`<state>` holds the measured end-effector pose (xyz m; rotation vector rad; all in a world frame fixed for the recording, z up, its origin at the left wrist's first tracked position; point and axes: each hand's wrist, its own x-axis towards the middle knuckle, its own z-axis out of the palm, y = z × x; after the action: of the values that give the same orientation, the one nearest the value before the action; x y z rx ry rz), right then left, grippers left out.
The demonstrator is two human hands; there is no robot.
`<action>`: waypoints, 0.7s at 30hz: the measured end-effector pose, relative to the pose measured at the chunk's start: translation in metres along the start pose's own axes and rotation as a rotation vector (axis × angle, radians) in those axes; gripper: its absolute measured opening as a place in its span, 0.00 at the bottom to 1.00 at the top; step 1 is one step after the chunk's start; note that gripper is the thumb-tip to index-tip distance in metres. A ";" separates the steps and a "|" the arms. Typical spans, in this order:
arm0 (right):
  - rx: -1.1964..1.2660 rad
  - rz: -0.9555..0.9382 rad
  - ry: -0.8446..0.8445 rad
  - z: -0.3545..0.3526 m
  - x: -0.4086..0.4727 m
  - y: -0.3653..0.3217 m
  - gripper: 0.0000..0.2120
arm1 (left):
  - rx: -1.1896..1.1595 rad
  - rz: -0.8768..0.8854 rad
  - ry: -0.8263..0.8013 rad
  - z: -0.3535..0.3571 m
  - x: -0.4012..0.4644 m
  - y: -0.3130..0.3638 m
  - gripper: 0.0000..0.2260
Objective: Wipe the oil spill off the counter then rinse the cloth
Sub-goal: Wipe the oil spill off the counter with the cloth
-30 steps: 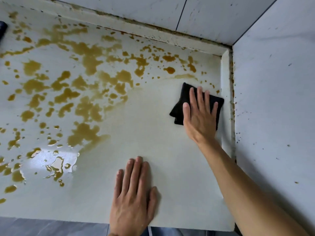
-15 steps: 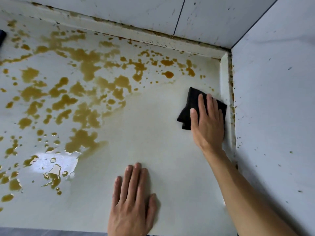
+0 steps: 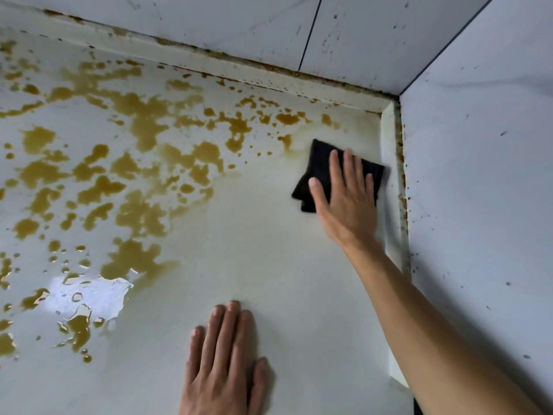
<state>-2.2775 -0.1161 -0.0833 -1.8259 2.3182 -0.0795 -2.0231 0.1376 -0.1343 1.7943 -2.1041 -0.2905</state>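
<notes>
Right hand (image 3: 347, 202), fingers flat and spread, pressing the black cloth (image 3: 318, 166); it has slid from counter centre-right out to 2 o'clock, against the side lip. Left hand (image 3: 227, 360) stays flat, bracing. Oil spill (image 3: 143, 136) from 9 to 12 untouched: mostly undone.

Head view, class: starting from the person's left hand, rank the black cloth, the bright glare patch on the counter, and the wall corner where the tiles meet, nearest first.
1. Glare patch: left of the left hand, on the counter.
2. Black cloth: up and right, under the right hand.
3. Wall corner: farthest, back right, beyond the cloth.
</notes>
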 end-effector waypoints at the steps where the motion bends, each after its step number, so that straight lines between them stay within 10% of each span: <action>1: 0.005 0.056 0.008 -0.002 0.011 0.004 0.36 | -0.004 -0.003 0.006 0.000 0.000 0.000 0.34; 7: 0.031 0.111 -0.005 -0.012 0.077 -0.013 0.35 | -0.006 0.013 0.018 -0.002 0.003 0.003 0.33; 13: -0.018 -0.248 -0.031 -0.007 0.050 -0.009 0.34 | 0.009 -0.009 0.013 0.006 -0.003 -0.001 0.35; 21: 0.005 -0.052 0.044 -0.011 0.095 0.018 0.35 | -0.014 -0.031 0.051 0.017 -0.003 0.001 0.35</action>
<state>-2.3184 -0.2042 -0.0861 -1.9014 2.2973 -0.1335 -2.0300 0.1394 -0.1495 1.8086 -2.0363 -0.2641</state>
